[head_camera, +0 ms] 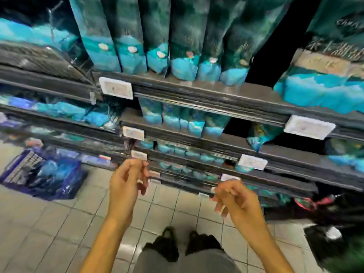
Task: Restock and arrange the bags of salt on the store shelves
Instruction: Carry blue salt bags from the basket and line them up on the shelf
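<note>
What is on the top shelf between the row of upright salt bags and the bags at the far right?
Nothing: the head view shows a dark, bare gap between the upright salt bags and the bags at the far right.

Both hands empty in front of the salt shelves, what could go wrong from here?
1. The upright bags on the top shelf stand at its front edge and lean on each other; pulling one may tip its neighbours off.
2. The blue basket sits on the floor to the left; a sidestep could trip over it.
3. The left hand and right hand hold nothing, and the frame is blurred, so a fast reach could knock a price tag.
</note>
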